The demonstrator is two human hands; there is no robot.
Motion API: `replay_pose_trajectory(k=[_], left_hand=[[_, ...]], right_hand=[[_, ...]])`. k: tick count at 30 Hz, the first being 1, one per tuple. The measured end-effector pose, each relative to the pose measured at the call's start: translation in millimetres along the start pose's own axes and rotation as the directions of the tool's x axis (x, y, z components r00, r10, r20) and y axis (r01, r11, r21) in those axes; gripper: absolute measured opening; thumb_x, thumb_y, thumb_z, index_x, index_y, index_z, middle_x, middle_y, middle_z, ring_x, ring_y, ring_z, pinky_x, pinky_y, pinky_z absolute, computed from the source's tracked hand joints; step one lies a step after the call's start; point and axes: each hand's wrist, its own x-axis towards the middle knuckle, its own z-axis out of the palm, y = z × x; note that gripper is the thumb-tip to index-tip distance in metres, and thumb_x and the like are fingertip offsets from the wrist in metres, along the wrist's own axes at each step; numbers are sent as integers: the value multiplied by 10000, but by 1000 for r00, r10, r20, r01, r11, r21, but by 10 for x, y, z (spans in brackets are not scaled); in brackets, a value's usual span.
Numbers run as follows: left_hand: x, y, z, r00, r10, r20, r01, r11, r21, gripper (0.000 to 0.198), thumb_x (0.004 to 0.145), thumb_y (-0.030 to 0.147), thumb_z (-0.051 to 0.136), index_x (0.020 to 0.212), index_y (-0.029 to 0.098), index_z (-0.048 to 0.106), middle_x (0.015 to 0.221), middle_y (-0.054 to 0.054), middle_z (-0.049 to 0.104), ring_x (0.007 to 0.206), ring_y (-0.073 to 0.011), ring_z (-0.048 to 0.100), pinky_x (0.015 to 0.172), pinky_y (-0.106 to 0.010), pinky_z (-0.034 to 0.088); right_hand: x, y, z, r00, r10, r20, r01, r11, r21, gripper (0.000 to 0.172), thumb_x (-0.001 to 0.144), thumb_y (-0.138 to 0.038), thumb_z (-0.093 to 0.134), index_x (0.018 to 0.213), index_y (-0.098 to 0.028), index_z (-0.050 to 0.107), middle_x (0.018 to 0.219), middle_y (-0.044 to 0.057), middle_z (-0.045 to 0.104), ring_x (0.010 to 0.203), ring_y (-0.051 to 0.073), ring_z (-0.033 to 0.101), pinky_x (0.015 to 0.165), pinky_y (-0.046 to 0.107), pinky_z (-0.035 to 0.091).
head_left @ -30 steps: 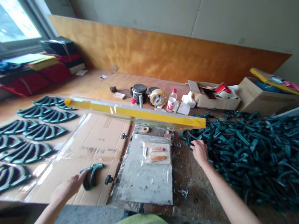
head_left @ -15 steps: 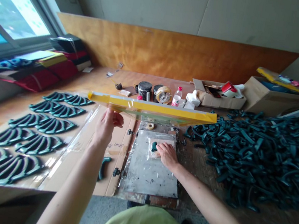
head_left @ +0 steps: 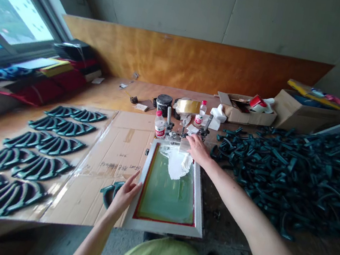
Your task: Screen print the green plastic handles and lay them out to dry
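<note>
1. Plywood board (head_left: 194, 62) lines the back of a long wooden bench (head_left: 114, 90), with a window (head_left: 11, 1) at the far left.
2. A silver-framed printing screen (head_left: 162, 228) lies flat at the person's front, its far end at a pair of clamps (head_left: 203, 131). Its green mesh (head_left: 166, 201) has a red border, and a patch of white paste (head_left: 176, 165) sits near the far rail.
3. The right hand (head_left: 198, 149) is at the far rail, its fingers (head_left: 191, 139) curled down over a pale flat piece (head_left: 185, 146). Whether they grip it, I cannot tell.
4. The left hand (head_left: 124, 194) is open with its fingers (head_left: 135, 178) spread, holding nothing, just beside the screen's left rail. A dark green curved piece (head_left: 110, 191) lies on cardboard (head_left: 121, 145) just below that hand.
5. Rows of green fan-shaped pieces (head_left: 40, 162) lie to the left. A heap of dark green pieces (head_left: 282, 177) covers the bench to the right.
</note>
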Motion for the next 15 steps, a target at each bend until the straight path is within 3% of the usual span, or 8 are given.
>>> replay_pose_trajectory(k=[4, 7, 10, 15], left_hand=[[115, -220, 26, 999, 4, 44, -6, 999, 34, 831, 766, 646, 606, 1441, 193, 436, 651, 59, 524, 563, -107, 472, 520, -213, 331], [128, -240, 12, 998, 1, 64, -4, 999, 49, 791, 777, 639, 593, 1414, 187, 469, 645, 62, 507, 541, -98, 421, 498, -213, 284], [115, -234, 12, 998, -9, 62, 6, 999, 34, 798, 765, 645, 596, 1402, 179, 478, 637, 62, 510, 538, -103, 424, 497, -216, 287], [116, -255, 26, 1000, -17, 20, 16, 998, 66, 764, 740, 656, 604, 1337, 184, 538, 664, 40, 581, 552, -122, 490, 507, -224, 331]], right_hand=[[109, -132, 129, 973, 39, 229, -25, 998, -63, 273, 821, -199, 670, 1089, -171, 628, 993, 96, 684, 959, 239, 619, 800, 303, 473], [-32, -186, 226, 967, 49, 251, -28, 996, -88, 133, 833, -211, 645, 952, -155, 661, 925, 112, 695, 887, 243, 630, 761, 307, 466], [-344, -285, 290, 966, -95, 239, 115, 991, -73, 113, 850, -121, 559, 898, -154, 656, 948, 113, 684, 949, 236, 603, 762, 298, 452], [-744, -310, 160, 879, -386, 279, 393, 919, 33, 205, 848, -41, 492, 883, -167, 650, 898, 81, 665, 923, 202, 575, 700, 272, 425]])
